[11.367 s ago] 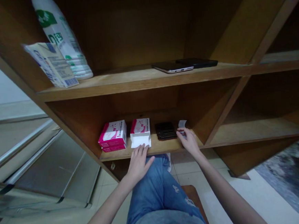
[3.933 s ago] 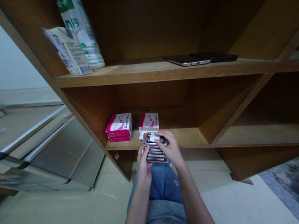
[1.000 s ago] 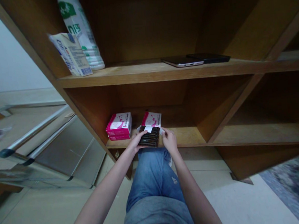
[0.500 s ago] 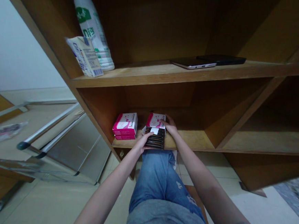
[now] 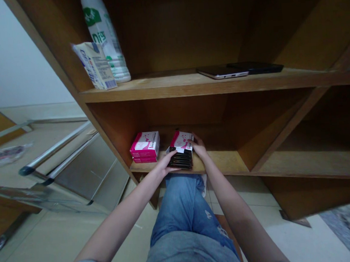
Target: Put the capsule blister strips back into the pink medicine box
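A wooden shelving unit is filling the view, standing on a pale tiled floor (image 5: pixel 65 240). On its lower shelf (image 5: pixel 223 163), near the front edge, a stack of dark blister packs (image 5: pixel 182 161) is lying with its far end tucked under the flap of an open pink and white box (image 5: pixel 181 140). The stack appears to be only partly inside, with most of its length showing outside the box. The left hand (image 5: pixel 165 167) is pressing on the near left corner of the stack, its fingers (image 5: pixel 170 159) stretched almost flat rather than wrapped around it. The right hand (image 5: pixel 198 147) is gripping the box from the right, fingers curled against its side. Just to the left, a closed pink box (image 5: pixel 146 146) is sitting apart from the open one. Small print on both boxes is too blurred to read. On the upper shelf (image 5: pixel 174 86), a white bottle (image 5: pixel 103 35) with green lettering and a white carton (image 5: pixel 95 66) with blue print and a barcode are standing at the left, neither legible. Two flat phones (image 5: pixel 222 72) are lying at the right.
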{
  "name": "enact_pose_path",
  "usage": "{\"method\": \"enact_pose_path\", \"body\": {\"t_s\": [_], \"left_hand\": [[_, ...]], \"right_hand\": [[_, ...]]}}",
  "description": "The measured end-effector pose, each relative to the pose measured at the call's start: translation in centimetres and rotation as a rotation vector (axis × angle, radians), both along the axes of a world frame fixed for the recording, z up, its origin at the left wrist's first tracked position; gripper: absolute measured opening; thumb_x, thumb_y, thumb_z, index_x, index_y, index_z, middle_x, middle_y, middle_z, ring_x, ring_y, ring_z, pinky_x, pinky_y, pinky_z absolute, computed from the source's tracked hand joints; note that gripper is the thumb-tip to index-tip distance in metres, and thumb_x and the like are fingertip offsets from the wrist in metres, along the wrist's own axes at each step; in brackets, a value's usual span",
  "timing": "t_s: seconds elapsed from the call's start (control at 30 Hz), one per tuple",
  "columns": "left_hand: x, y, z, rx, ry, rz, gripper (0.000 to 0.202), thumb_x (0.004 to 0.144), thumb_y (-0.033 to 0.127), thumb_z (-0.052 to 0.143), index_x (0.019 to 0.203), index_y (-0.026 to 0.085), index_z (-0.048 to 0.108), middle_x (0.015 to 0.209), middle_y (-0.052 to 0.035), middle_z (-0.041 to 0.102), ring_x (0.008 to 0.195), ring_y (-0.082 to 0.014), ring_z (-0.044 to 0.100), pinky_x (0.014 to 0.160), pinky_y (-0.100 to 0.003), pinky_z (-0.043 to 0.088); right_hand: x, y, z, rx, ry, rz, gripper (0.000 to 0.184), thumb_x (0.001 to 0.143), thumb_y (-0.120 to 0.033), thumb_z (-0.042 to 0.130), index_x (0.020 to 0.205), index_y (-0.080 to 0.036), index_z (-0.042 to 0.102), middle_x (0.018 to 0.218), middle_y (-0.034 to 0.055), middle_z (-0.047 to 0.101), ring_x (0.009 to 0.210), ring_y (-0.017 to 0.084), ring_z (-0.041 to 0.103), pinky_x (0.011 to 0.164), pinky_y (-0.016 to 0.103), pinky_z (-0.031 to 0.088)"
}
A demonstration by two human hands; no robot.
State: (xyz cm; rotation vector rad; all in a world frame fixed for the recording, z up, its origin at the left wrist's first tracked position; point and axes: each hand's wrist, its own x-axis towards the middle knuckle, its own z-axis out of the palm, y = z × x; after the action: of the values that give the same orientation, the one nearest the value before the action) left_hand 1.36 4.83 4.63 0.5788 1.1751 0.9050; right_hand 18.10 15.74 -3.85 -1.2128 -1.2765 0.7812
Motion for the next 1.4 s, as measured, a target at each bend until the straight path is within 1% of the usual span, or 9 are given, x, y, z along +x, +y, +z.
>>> {"method": "enact_pose_path", "body": {"t_s": [0.13,0.37,0.47,0.57,0.67,0.8,0.97,1.13,1.4], "left_hand": [[0.1,-0.1,-0.2,0.046,0.042,0.029,0.011,0.078,0.019,0.059,0.086,0.012,0.062,0.078,-0.0082,0.069,0.071,-0.0165,0.066,0.065,-0.035,0.059],[1.0,0.1,-0.5,0.195,0.235,0.106,0.027,0.076,0.02,0.062,0.102,0.017,0.056,0.088,-0.007,0.068,0.08,-0.0179,0.066,0.064,-0.03,0.057],[0.8,-0.1,-1.5,0.301,0.281,0.177,0.033,0.075,0.023,0.064,0.106,0.019,0.055,0.106,-0.0075,0.064,0.096,-0.0182,0.063,0.074,-0.027,0.054],[-0.6,-0.9,-2.9,0.509,0.488,0.25,0.04,0.071,0.023,0.068,0.108,0.019,0.054,0.115,-0.0084,0.06,0.108,-0.0191,0.056,0.09,-0.031,0.047],[-2.4,-2.2,-3.6,0.707,0.703,0.152,0.037,0.074,0.024,0.064,0.108,0.02,0.054,0.113,-0.008,0.058,0.109,-0.0199,0.054,0.096,-0.036,0.042],[-3.2,-3.8,-3.0,0.956,0.966,-0.045,0.022,0.079,0.025,0.057,0.101,0.02,0.057,0.107,-0.0073,0.054,0.106,-0.021,0.053,0.094,-0.038,0.042],[-1.9,-4.6,-2.3,1.139,1.235,-0.069,0.027,0.082,0.025,0.053,0.108,0.02,0.053,0.11,-0.0091,0.048,0.109,-0.0238,0.046,0.095,-0.041,0.039],[-0.8,-4.6,-2.7,1.218,1.366,-0.451,0.023,0.087,0.034,0.046,0.101,0.021,0.058,0.097,-0.0069,0.055,0.093,-0.0226,0.052,0.084,-0.038,0.041],[0.2,-3.0,-2.1,1.146,1.363,-0.498,0.035,0.086,0.038,0.047,0.114,0.018,0.055,0.106,-0.0108,0.055,0.101,-0.0264,0.052,0.09,-0.041,0.041]], "right_hand": [[0.1,0.0,0.0,-0.001,0.003,-0.004,0.054,0.072,-0.03,0.062,0.124,-0.016,0.055,0.119,0.0087,0.062,0.108,0.022,0.057,0.095,0.036,0.043],[0.1,0.1,-0.1,-0.001,-0.011,-0.01,0.054,0.072,-0.031,0.061,0.125,-0.018,0.055,0.117,0.0069,0.064,0.108,0.022,0.058,0.094,0.036,0.043],[0.1,0.1,-0.1,0.001,-0.02,-0.018,0.054,0.072,-0.03,0.062,0.124,-0.019,0.055,0.118,0.0066,0.063,0.108,0.022,0.058,0.095,0.036,0.042],[0.2,0.0,-0.1,-0.002,-0.023,-0.02,0.054,0.071,-0.03,0.063,0.123,-0.019,0.056,0.12,0.0071,0.062,0.108,0.022,0.058,0.096,0.036,0.042],[0.1,0.0,0.0,-0.004,-0.017,-0.017,0.053,0.071,-0.031,0.063,0.123,-0.02,0.056,0.123,0.0071,0.06,0.111,0.022,0.056,0.097,0.036,0.041],[0.0,-0.2,0.3,-0.006,-0.007,-0.008,0.053,0.071,-0.03,0.063,0.123,-0.021,0.056,0.124,0.0069,0.06,0.111,0.021,0.056,0.098,0.037,0.04],[0.0,-0.4,0.5,-0.005,-0.01,-0.003,0.051,0.071,-0.028,0.063,0.122,-0.021,0.057,0.119,0.0056,0.063,0.11,0.021,0.057,0.097,0.037,0.041],[0.0,-0.4,0.5,-0.016,-0.008,0.005,0.052,0.072,-0.026,0.062,0.123,-0.022,0.057,0.118,0.005,0.064,0.11,0.021,0.057,0.097,0.037,0.041],[0.1,-0.4,0.5,-0.05,0.024,0.046,0.055,0.073,-0.025,0.06,0.127,-0.02,0.053,0.127,0.0056,0.058,0.114,0.022,0.055,0.099,0.038,0.041]]}}
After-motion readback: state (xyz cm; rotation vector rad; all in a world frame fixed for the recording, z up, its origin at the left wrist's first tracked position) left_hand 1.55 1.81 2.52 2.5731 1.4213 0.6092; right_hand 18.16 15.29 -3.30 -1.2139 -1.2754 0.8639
